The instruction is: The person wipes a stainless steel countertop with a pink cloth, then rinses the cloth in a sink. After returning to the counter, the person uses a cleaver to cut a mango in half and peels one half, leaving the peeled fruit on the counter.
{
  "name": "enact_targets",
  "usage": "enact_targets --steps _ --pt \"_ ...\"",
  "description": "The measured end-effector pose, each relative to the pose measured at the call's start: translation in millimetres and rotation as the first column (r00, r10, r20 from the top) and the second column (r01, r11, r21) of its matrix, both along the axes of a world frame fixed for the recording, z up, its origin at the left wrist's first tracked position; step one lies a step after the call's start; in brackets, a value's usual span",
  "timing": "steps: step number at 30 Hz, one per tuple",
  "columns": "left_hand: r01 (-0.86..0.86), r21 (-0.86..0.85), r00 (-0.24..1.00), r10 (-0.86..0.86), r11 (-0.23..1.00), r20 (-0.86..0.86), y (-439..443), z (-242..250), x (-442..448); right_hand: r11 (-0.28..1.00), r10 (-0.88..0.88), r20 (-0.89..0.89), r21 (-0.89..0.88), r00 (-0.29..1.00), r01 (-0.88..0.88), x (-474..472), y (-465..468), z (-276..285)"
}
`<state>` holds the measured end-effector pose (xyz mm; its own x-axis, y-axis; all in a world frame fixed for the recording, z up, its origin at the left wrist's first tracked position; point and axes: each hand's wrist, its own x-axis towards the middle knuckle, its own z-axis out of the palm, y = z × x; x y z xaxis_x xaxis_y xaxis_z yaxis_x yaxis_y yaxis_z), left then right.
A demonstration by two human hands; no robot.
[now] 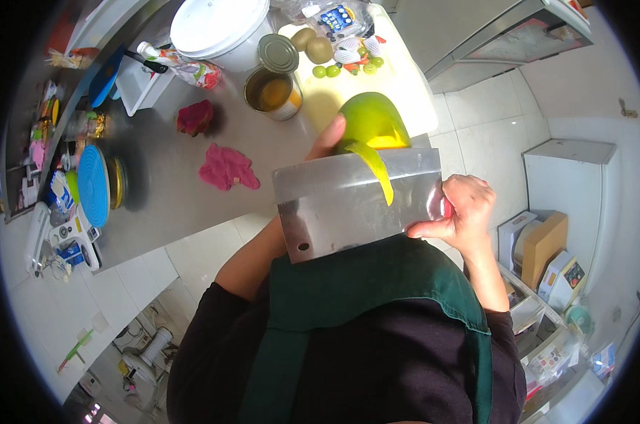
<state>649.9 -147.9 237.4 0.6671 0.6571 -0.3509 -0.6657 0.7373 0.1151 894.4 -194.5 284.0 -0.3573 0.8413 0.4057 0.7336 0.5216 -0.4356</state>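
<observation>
My right hand grips the handle of a wide steel cleaver, whose blade spans the space before my chest. Its upper edge lies against the near side of a green mango. A bare yellow patch shows there, and a strip of peel hangs down over the blade. My left hand holds the mango from the left. Only its thumb shows plainly; the fingers are hidden behind the fruit and the blade.
A cutting board bears kiwis, green grapes and a plastic pack. To its left stand an opened can and a white bucket. A dragon fruit and pink cloth lie on the steel table.
</observation>
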Motion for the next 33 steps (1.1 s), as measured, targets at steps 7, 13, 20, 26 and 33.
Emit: enact_targets --steps 7,13,20,26,33 --pt "-0.032 0.051 0.998 0.03 0.998 0.049 -3 -14 -4 0.998 0.063 0.039 0.029 0.997 -0.064 -12 6 10" --pt "-0.065 -0.057 0.995 0.069 0.996 0.077 -15 12 2 0.996 0.063 0.033 0.059 0.997 -0.065 -19 2 8" --pt "-0.082 0.025 0.993 0.079 0.996 0.086 -12 14 3 0.999 -0.047 0.053 0.018 0.997 0.046 -10 -2 10" --pt "-0.09 0.086 0.968 0.067 0.992 0.243 -12 -11 -20 0.994 0.087 -0.033 -0.062 0.996 -0.088 -30 -2 10" --pt "-0.13 0.243 0.99 0.114 0.961 0.079 -7 -31 -66 0.991 -0.05 -0.048 -0.13 0.998 0.044 -62 -2 9"
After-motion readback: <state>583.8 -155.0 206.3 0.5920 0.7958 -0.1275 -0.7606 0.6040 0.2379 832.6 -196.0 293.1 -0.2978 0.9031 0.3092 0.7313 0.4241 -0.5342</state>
